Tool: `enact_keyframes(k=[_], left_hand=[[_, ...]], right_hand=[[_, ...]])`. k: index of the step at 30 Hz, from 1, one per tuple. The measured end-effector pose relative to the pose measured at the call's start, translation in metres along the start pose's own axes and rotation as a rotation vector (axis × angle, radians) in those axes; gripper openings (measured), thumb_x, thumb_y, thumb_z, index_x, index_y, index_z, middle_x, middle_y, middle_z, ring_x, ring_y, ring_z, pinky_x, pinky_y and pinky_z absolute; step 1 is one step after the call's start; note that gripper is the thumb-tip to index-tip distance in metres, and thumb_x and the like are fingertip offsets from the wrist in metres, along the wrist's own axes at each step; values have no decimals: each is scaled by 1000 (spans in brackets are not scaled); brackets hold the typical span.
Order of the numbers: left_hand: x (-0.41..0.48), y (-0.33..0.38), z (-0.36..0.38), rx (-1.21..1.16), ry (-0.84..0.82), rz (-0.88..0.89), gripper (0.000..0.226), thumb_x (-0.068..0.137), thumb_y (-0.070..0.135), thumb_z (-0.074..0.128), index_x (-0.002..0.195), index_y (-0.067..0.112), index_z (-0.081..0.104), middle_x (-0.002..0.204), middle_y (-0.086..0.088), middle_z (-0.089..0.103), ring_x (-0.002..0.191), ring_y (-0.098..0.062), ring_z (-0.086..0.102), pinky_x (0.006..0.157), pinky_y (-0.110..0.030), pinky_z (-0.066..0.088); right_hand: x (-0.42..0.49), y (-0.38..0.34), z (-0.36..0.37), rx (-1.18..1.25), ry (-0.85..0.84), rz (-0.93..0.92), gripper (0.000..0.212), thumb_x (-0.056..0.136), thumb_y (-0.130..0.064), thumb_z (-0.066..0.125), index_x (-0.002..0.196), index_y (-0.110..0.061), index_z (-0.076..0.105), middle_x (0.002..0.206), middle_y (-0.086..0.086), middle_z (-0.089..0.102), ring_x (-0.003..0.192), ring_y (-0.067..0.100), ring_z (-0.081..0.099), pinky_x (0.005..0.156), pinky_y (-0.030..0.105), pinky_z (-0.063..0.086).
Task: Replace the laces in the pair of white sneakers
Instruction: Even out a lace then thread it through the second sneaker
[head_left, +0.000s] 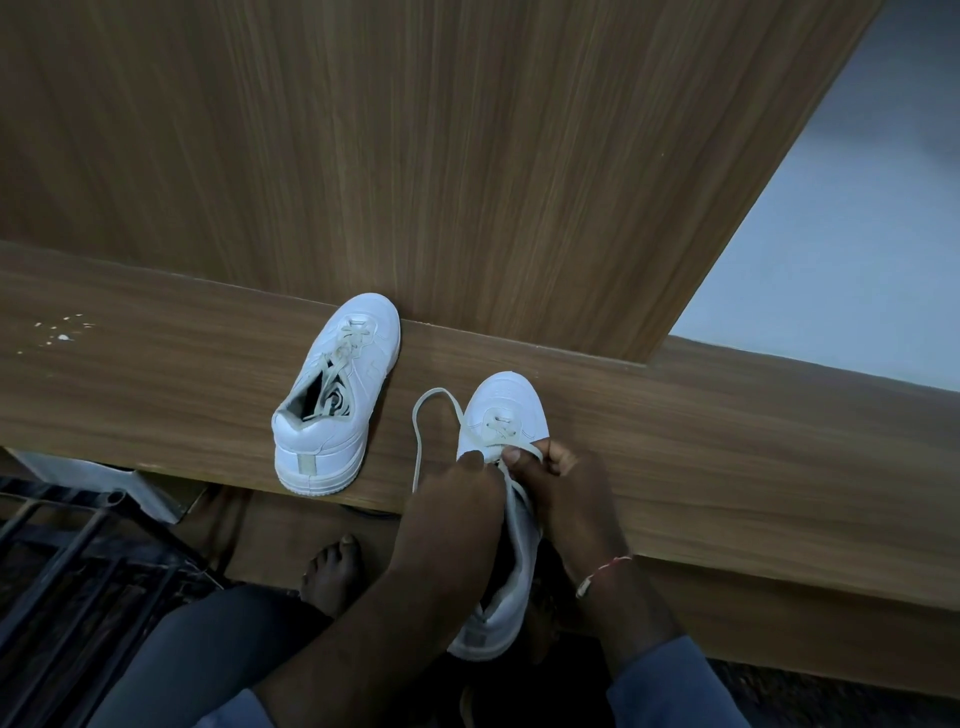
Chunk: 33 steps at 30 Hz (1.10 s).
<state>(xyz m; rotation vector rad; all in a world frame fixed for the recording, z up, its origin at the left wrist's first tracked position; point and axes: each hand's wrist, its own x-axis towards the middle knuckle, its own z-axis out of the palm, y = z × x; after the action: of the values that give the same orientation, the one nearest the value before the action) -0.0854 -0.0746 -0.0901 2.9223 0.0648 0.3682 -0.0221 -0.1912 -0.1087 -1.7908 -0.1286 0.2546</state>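
Note:
Two white sneakers rest on a wooden ledge (727, 457). The left sneaker (332, 395) stands alone, toe away from me, with a pale lace loosely threaded and its ends tucked inside. The right sneaker (506, 415) lies toe away with its heel hanging over the ledge's front edge. My left hand (457, 499) and my right hand (561, 483) meet over its eyelets, each pinching the cream lace (426, 415). One end of that lace loops out to the left on the ledge. My hands hide the middle of this shoe.
A tall wooden panel (415, 156) rises behind the ledge, touching the left sneaker's toe. A black metal rack (78, 561) stands at the lower left. My bare foot (332, 571) and knee (218, 639) are below the ledge. Pale floor (857, 234) shows at the right.

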Motion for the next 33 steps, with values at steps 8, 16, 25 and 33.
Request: enact_keyframes(k=[8, 16, 25, 33], left_hand=[[3, -5, 13, -71, 22, -89, 9, 84, 18, 65, 93, 18, 65, 98, 2, 61, 67, -16, 63, 51, -26, 43], [6, -3, 8, -146, 45, -138, 12, 83, 23, 64, 72, 17, 64, 116, 3, 60, 62, -20, 64, 50, -25, 33], [-4, -28, -52, -1735, -46, -463, 27, 82, 23, 54, 57, 19, 64, 104, -9, 67, 86, -32, 63, 77, -32, 52], [0, -20, -28, -736, 90, -376, 20, 96, 21, 52, 78, 13, 55, 70, -2, 62, 71, -22, 60, 70, -35, 43]], right_hand=[[-1, -1, -1, 72, -49, 75, 33, 75, -36, 81, 75, -7, 67, 84, 25, 70, 70, 25, 63, 72, 49, 54], [-3, -4, 3, 20, -25, 20, 23, 89, -25, 70, 79, -5, 65, 71, 11, 69, 63, 10, 60, 62, 28, 49], [2, 4, 4, 25, -9, 38, 26, 92, -30, 65, 81, -6, 63, 82, 23, 67, 68, 19, 58, 70, 42, 51], [1, 5, 5, -3, -3, 26, 30, 91, -37, 65, 83, -7, 65, 85, 22, 69, 68, 24, 60, 72, 44, 53]])
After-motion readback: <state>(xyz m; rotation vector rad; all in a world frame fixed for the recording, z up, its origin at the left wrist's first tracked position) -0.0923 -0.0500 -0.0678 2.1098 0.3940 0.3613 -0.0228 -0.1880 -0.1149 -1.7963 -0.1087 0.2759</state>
